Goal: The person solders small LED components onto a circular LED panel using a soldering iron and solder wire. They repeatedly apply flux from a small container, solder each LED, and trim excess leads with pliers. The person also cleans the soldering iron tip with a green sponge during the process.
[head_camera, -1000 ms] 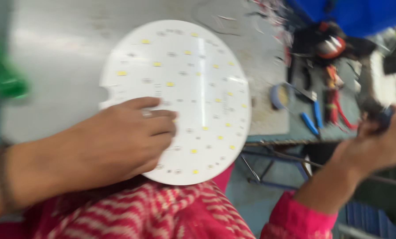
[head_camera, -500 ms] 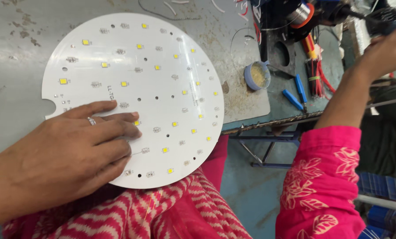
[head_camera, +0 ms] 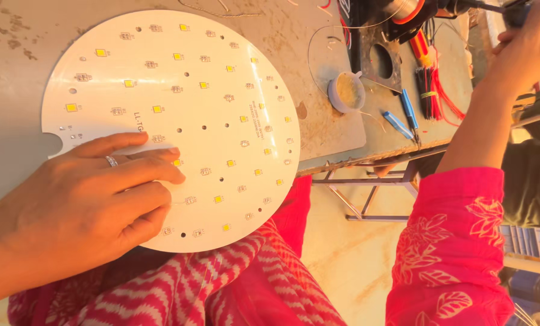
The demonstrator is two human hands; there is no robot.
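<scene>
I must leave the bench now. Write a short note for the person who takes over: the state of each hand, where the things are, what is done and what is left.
Left hand: flat, fingers spread, pressing the round white LED board onto the worktable. The board's near edge hangs over the lap.
Right hand: reaching up to the far right, closed around a dark tool handle; the tool is mostly out of frame.
Nearby: small round tin, blue tweezers, red wire bundle.
Done: many yellow LED chips sit on the board.
Left: some pads look unfilled; no tool is at the board yet.
</scene>
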